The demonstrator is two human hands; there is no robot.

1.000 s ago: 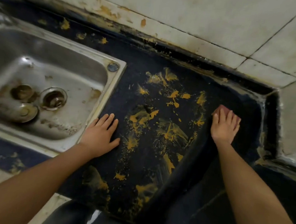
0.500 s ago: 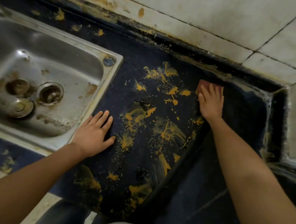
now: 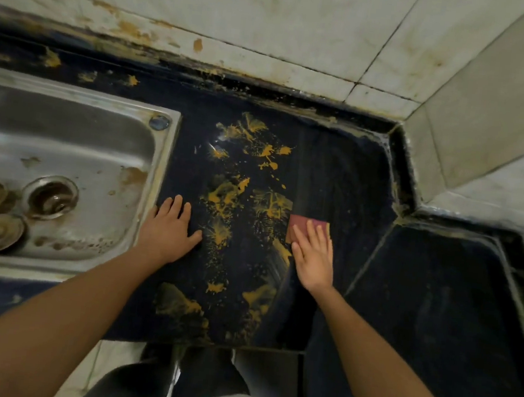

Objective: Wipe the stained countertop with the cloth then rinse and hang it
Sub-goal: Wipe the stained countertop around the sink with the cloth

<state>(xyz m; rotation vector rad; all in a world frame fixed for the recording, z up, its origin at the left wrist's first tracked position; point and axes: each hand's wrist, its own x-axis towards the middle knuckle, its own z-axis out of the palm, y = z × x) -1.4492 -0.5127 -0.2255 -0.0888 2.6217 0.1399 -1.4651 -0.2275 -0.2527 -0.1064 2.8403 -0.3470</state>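
Note:
A dark blue countertop [image 3: 347,175] carries yellow-orange stains [image 3: 241,202] in a band down its middle. A small reddish-brown cloth [image 3: 299,226] lies flat at the right edge of the stains. My right hand [image 3: 314,255] presses on it with straight fingers, covering its lower right part. My left hand [image 3: 168,229] rests flat on the counter, fingers spread, just right of the sink rim. The strip of counter above the cloth looks free of stains.
A steel sink [image 3: 67,132] with a drain [image 3: 50,197] and two round metal pieces is set in the counter at left. Stained white wall tiles [image 3: 272,21] run along the back and right. A lower dark surface [image 3: 437,297] lies at right. The counter's front edge is near my legs.
My right hand slid the cloth from the far part of the counter toward me, along the right side of the stains. My left hand stayed by the sink.

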